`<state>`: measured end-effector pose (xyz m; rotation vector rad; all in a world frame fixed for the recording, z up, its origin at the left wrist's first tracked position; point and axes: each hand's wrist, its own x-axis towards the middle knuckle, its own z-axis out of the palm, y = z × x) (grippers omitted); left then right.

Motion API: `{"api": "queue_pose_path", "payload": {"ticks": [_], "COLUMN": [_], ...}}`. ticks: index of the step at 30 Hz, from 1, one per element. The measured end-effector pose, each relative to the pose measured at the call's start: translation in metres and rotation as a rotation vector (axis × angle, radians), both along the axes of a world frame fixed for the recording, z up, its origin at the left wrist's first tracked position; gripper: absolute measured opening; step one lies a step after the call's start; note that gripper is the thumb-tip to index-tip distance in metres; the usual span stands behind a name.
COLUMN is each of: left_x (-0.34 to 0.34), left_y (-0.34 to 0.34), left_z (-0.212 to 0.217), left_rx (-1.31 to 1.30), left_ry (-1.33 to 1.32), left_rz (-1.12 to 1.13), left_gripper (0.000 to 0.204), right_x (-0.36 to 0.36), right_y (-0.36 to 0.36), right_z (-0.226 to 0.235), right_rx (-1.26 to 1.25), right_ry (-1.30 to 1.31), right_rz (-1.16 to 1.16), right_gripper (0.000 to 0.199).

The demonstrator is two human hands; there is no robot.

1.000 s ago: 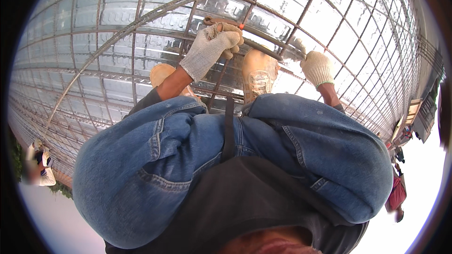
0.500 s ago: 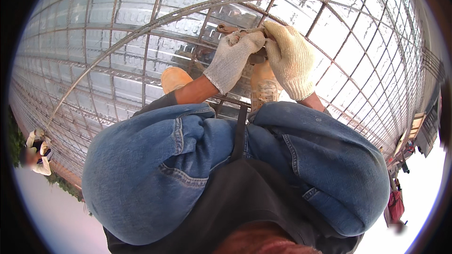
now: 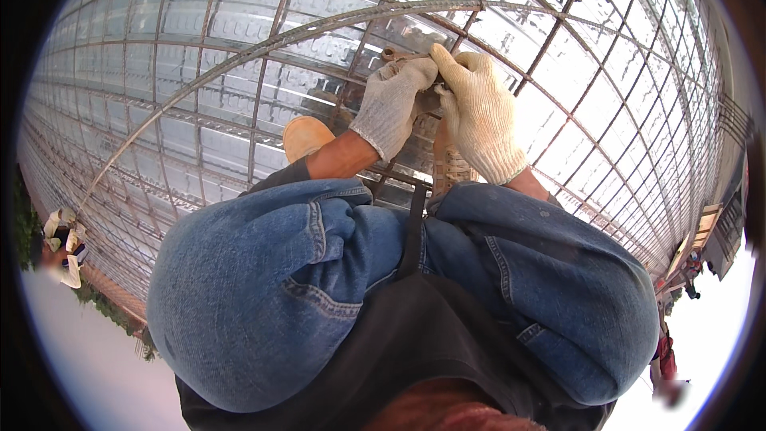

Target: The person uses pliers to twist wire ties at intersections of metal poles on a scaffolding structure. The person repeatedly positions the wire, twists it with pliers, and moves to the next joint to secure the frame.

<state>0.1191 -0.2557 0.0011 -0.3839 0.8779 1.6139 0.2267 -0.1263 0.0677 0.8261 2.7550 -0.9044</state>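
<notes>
Both my hands wear knitted work gloves and meet just beyond my knees, above a grid of rusty rebar (image 3: 357,47). My left hand (image 3: 389,108), in a greyish glove, is closed around a rusty brown metal tool (image 3: 390,54). Only its rounded end sticks out past the knuckles, so its kind is not clear. My right hand (image 3: 483,116), in a cream glove, has its fingers bent in against the left fingertips. Whatever it pinches is hidden between the gloves.
A long curved ribbed bar (image 3: 319,25) lies across the grid over shiny metal decking (image 3: 231,12). My tan shoes (image 3: 306,138) stand between the bars. Another person in gloves (image 3: 64,243) is at the far left; more people (image 3: 666,359) appear at the right edge.
My hands stay together at nearly the same spot. The right hand's fingers have shifted, its index finger now raised and bent. The whole view has shifted slightly.
</notes>
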Motion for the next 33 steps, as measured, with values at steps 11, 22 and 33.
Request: {"api": "queue_pose_path", "payload": {"ticks": [11,22,33], "left_x": [-0.001,-0.004,-0.011], "left_y": [0.011,0.001,-0.005], "left_z": [0.010,-0.008,-0.015], "left_rx": [-0.036,-0.031,0.092], "left_ry": [0.232,0.142,-0.071], "left_rz": [0.024,-0.009,0.100], "left_gripper": [0.028,0.022,0.022], "right_x": [0.019,0.011,0.018], "right_y": [0.006,0.002,0.005], "right_z": [-0.021,-0.007,-0.003], "right_rx": [-0.262,-0.363,-0.614], "right_ry": [0.225,0.120,0.106], "right_rz": [-0.166,-0.246,-0.476], "right_gripper": [0.065,0.047,0.038]}}
